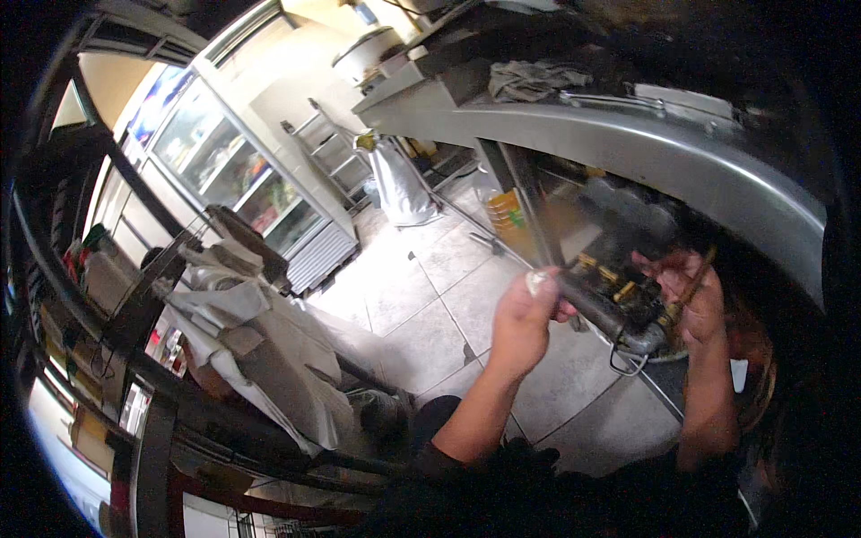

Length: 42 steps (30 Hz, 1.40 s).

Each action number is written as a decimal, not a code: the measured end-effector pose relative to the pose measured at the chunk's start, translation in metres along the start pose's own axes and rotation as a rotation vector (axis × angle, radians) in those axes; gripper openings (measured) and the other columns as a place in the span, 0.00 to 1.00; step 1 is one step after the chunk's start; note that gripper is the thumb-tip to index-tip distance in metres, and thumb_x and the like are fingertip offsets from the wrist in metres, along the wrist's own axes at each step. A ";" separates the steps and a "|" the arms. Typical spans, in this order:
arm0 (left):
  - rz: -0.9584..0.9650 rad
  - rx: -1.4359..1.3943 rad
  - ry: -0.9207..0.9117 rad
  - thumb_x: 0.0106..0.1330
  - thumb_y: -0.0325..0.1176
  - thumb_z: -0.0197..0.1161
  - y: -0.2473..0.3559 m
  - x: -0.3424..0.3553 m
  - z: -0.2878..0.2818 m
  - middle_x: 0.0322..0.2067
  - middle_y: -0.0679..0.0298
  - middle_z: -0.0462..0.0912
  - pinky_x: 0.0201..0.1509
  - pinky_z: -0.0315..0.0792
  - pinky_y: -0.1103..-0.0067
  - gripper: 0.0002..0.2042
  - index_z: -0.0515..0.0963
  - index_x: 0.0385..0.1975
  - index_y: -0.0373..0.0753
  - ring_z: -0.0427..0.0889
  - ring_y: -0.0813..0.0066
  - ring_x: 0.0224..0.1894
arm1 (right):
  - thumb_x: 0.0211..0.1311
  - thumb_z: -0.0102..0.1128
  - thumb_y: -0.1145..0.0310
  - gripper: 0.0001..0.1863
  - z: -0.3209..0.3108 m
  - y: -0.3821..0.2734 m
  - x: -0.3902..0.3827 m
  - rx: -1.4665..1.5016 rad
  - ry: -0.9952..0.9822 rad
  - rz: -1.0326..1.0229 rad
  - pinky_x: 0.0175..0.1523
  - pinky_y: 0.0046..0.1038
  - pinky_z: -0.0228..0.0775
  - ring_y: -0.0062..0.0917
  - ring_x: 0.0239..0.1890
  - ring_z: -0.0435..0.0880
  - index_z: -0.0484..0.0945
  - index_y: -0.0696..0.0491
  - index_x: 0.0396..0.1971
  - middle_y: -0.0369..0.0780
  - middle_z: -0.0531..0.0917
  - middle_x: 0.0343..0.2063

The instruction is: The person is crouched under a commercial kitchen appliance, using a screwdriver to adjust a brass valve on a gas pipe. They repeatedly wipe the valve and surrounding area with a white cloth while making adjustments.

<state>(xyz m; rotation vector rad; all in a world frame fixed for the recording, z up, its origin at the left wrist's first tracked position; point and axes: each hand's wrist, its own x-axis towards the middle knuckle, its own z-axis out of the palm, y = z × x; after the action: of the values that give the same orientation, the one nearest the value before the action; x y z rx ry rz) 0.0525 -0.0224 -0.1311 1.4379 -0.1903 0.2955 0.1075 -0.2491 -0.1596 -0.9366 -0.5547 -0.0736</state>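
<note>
Under the metal counter, my left hand is closed at the near-left end of a thick dark pipe. A small white piece shows at its thumb; I cannot tell whether it is held or stuck there. The pipe slopes down right to a grey elbow fitting. Several brass-coloured fittings sit just behind the pipe. My right hand is curled by a thin brownish tube above the elbow. Shadow hides most of its fingers and what they grip.
The steel counter edge runs above both hands, with a crumpled grey cloth on top. A counter leg and a yellowish container stand behind. Cloths hang from a left rack; beyond are a glass-door fridge and a silvery bag.
</note>
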 end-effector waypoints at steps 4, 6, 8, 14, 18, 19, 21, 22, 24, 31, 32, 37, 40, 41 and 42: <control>-0.010 -0.020 -0.017 0.67 0.34 0.49 0.006 -0.004 -0.007 0.28 0.62 0.76 0.32 0.70 0.82 0.14 0.67 0.47 0.31 0.75 0.78 0.28 | 0.53 0.59 0.72 0.10 0.012 0.008 0.002 -0.026 0.076 0.018 0.51 0.31 0.66 0.28 0.38 0.77 0.73 0.60 0.34 0.41 0.78 0.32; -0.003 -0.024 -0.007 0.67 0.34 0.49 0.005 -0.006 -0.009 0.28 0.62 0.76 0.33 0.70 0.82 0.14 0.67 0.47 0.32 0.75 0.78 0.28 | 0.53 0.59 0.73 0.09 0.011 0.008 0.001 -0.064 0.066 0.031 0.50 0.32 0.66 0.28 0.36 0.77 0.73 0.60 0.33 0.41 0.78 0.31; -0.009 -0.013 0.003 0.67 0.34 0.49 0.006 -0.006 -0.006 0.28 0.62 0.76 0.33 0.70 0.82 0.14 0.67 0.47 0.32 0.75 0.78 0.28 | 0.54 0.58 0.74 0.08 0.009 0.006 0.000 0.008 0.134 0.028 0.49 0.32 0.67 0.28 0.35 0.77 0.73 0.60 0.33 0.41 0.78 0.31; -0.013 -0.037 -0.027 0.67 0.35 0.49 0.005 -0.007 -0.006 0.28 0.63 0.77 0.33 0.70 0.82 0.14 0.68 0.46 0.33 0.75 0.78 0.28 | 0.54 0.57 0.78 0.08 0.014 0.003 -0.003 0.034 0.109 0.034 0.51 0.33 0.67 0.31 0.41 0.78 0.73 0.61 0.34 0.43 0.78 0.34; -0.005 -0.019 -0.018 0.67 0.35 0.49 0.005 -0.007 -0.007 0.28 0.63 0.77 0.33 0.70 0.82 0.14 0.68 0.46 0.33 0.75 0.78 0.28 | 0.54 0.56 0.78 0.08 0.025 -0.002 -0.003 0.003 0.129 0.043 0.53 0.35 0.67 0.32 0.43 0.77 0.72 0.62 0.35 0.44 0.78 0.35; -0.006 -0.026 -0.012 0.68 0.35 0.49 0.005 -0.007 -0.006 0.28 0.63 0.77 0.33 0.70 0.82 0.14 0.68 0.46 0.33 0.75 0.78 0.28 | 0.54 0.57 0.77 0.08 0.024 -0.001 -0.003 -0.002 0.110 0.034 0.52 0.35 0.67 0.31 0.42 0.77 0.72 0.62 0.35 0.43 0.78 0.35; -0.007 -0.029 -0.014 0.68 0.35 0.48 0.006 -0.006 -0.006 0.28 0.63 0.77 0.33 0.70 0.82 0.14 0.68 0.46 0.32 0.75 0.78 0.29 | 0.54 0.57 0.77 0.09 0.021 0.002 -0.003 -0.013 0.071 0.015 0.51 0.33 0.67 0.30 0.39 0.77 0.72 0.61 0.35 0.42 0.78 0.34; -0.008 -0.025 -0.019 0.68 0.35 0.49 0.006 -0.006 -0.006 0.28 0.63 0.77 0.33 0.70 0.82 0.14 0.68 0.46 0.32 0.75 0.78 0.29 | 0.54 0.58 0.76 0.09 0.019 0.001 -0.002 -0.015 0.085 0.012 0.50 0.34 0.68 0.29 0.39 0.77 0.72 0.61 0.34 0.42 0.78 0.34; -0.008 -0.027 -0.021 0.67 0.34 0.49 0.007 -0.005 -0.007 0.28 0.63 0.77 0.33 0.70 0.82 0.13 0.68 0.46 0.32 0.75 0.78 0.29 | 0.53 0.58 0.75 0.09 0.013 0.001 0.000 -0.019 0.112 0.006 0.49 0.34 0.68 0.28 0.37 0.77 0.72 0.60 0.34 0.41 0.77 0.33; -0.007 -0.011 -0.023 0.67 0.35 0.49 0.006 -0.003 -0.003 0.28 0.62 0.77 0.33 0.70 0.82 0.14 0.68 0.46 0.32 0.75 0.78 0.28 | 0.54 0.59 0.74 0.08 0.009 0.001 -0.002 -0.085 0.100 0.020 0.49 0.30 0.67 0.27 0.38 0.77 0.73 0.58 0.33 0.39 0.77 0.32; -0.012 -0.006 -0.030 0.67 0.35 0.49 0.006 -0.004 -0.002 0.28 0.62 0.77 0.33 0.70 0.82 0.14 0.68 0.46 0.31 0.75 0.78 0.28 | 0.54 0.58 0.74 0.07 0.008 0.000 -0.002 -0.076 0.125 0.019 0.49 0.29 0.67 0.27 0.39 0.77 0.73 0.58 0.33 0.40 0.78 0.33; 0.000 0.026 0.037 0.66 0.35 0.51 0.002 -0.004 -0.008 0.26 0.63 0.76 0.32 0.70 0.82 0.14 0.70 0.45 0.32 0.76 0.78 0.26 | 0.54 0.59 0.75 0.08 0.026 -0.001 0.000 -0.106 0.127 0.063 0.52 0.29 0.66 0.28 0.42 0.78 0.76 0.61 0.33 0.44 0.80 0.36; 0.027 -0.016 0.065 0.66 0.35 0.51 0.006 -0.007 -0.002 0.26 0.63 0.76 0.31 0.69 0.83 0.13 0.70 0.44 0.32 0.74 0.79 0.26 | 0.54 0.60 0.74 0.09 0.022 -0.008 -0.001 0.111 0.065 0.074 0.53 0.27 0.66 0.27 0.43 0.78 0.76 0.61 0.34 0.43 0.80 0.36; 0.018 -0.035 0.056 0.66 0.35 0.51 0.007 -0.007 0.000 0.26 0.63 0.76 0.31 0.69 0.83 0.13 0.70 0.44 0.32 0.74 0.79 0.25 | 0.54 0.59 0.75 0.09 0.023 -0.011 0.001 0.066 0.032 0.077 0.53 0.26 0.66 0.26 0.43 0.78 0.77 0.62 0.34 0.43 0.80 0.37; 0.007 -0.054 0.050 0.66 0.35 0.51 0.006 -0.007 0.002 0.26 0.63 0.76 0.31 0.69 0.83 0.13 0.70 0.44 0.32 0.74 0.79 0.25 | 0.54 0.59 0.75 0.08 0.022 -0.013 0.001 0.023 -0.003 0.084 0.53 0.26 0.66 0.26 0.43 0.78 0.77 0.62 0.34 0.43 0.80 0.37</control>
<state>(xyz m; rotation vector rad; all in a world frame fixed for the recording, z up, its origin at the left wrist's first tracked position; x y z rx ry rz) 0.0435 -0.0242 -0.1271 1.3753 -0.1619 0.3292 0.0951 -0.2398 -0.1396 -0.9366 -0.5170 0.0098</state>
